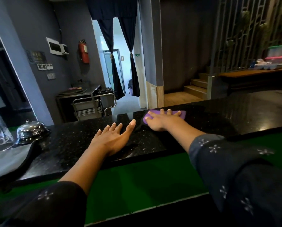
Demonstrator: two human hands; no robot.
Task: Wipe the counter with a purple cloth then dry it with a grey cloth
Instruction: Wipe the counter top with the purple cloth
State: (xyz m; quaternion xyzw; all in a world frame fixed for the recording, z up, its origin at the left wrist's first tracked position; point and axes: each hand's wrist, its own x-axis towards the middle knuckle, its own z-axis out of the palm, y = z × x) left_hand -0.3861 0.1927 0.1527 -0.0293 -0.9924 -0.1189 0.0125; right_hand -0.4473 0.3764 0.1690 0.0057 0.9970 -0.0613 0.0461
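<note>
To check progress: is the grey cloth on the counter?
No, only the purple cloth lies on the counter, under the right hand.

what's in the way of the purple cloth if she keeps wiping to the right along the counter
Nothing visible. The right hand presses flat on the purple cloth, and the black counter to its right shows bare. The left hand and the bell sit on the opposite side.

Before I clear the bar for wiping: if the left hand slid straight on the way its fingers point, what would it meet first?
Probably nothing: the left hand points across bare black counter toward its far edge; the purple cloth lies off to the right.
</note>
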